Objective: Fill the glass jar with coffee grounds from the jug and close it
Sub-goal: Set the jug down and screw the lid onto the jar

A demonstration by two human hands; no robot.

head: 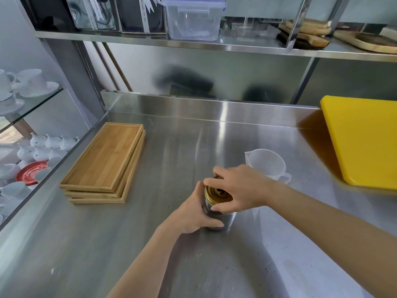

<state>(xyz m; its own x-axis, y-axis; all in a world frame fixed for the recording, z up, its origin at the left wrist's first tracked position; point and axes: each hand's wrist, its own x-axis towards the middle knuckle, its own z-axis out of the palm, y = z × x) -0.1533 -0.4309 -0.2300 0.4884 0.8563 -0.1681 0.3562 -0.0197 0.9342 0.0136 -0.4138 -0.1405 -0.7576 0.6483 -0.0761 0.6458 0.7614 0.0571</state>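
A glass jar point(226, 220) holding dark coffee grounds stands upright on the steel counter point(193, 147). My left hand point(193, 214) wraps around the jar's side. A gold metal lid point(217, 193) sits on the jar's mouth, and my right hand point(240, 188) grips it from above with fingers around the rim. Behind my right hand stands a clear plastic jug point(266, 162), upright and looking empty, its handle toward the right.
A stack of bamboo trays point(105, 162) lies on the counter's left. A yellow cutting board point(365, 140) leans at the right. White cups and a red saucer point(30, 172) fill glass shelves at the left. An overhead shelf holds a plastic container point(193, 18) and wooden boards.
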